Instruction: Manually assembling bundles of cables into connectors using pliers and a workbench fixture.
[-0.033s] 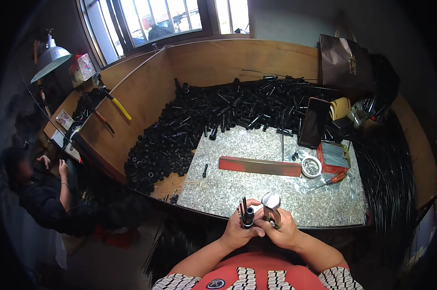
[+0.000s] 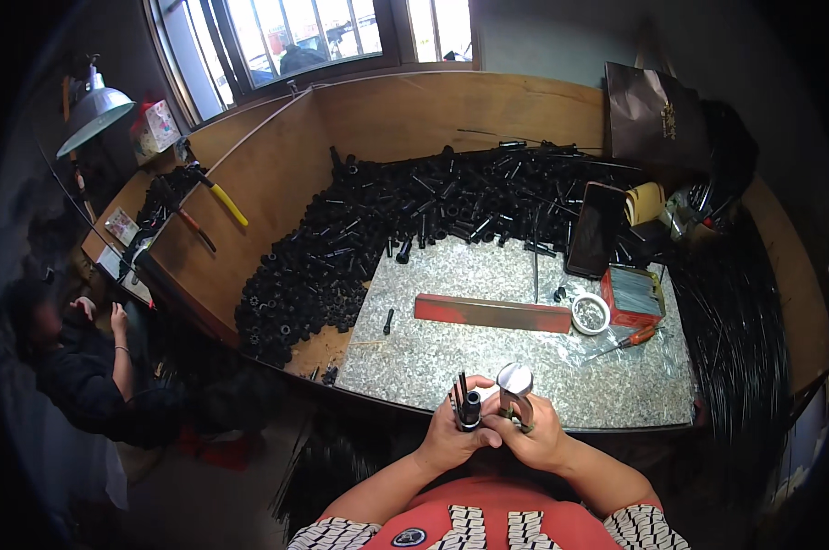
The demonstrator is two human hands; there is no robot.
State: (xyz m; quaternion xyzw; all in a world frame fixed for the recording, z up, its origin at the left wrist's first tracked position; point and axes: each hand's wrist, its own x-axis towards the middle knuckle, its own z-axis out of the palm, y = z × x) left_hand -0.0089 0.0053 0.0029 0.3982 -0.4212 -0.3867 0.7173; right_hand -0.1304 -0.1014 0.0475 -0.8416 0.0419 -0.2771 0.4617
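Above the near edge of the speckled stone slab (image 2: 488,376), my two hands are close together, thumbs nearly touching. My left hand (image 2: 447,442) is closed around a black tubular part (image 2: 471,408), its open end facing up. A few thin black rods (image 2: 460,387) stand up beside the tube in the same grip. My right hand (image 2: 545,442) is wrapped round a metal tool with a round, shiny silver head (image 2: 514,377) and a curved body; its lower part is hidden by the fingers.
Black tubular parts (image 2: 414,202) are heaped along the back and left. On the slab lie a red-brown bar (image 2: 492,313), a white bowl (image 2: 591,314), a red box (image 2: 630,298), a screwdriver (image 2: 639,336) and a phone (image 2: 593,229). Another person (image 2: 93,367) sits at left.
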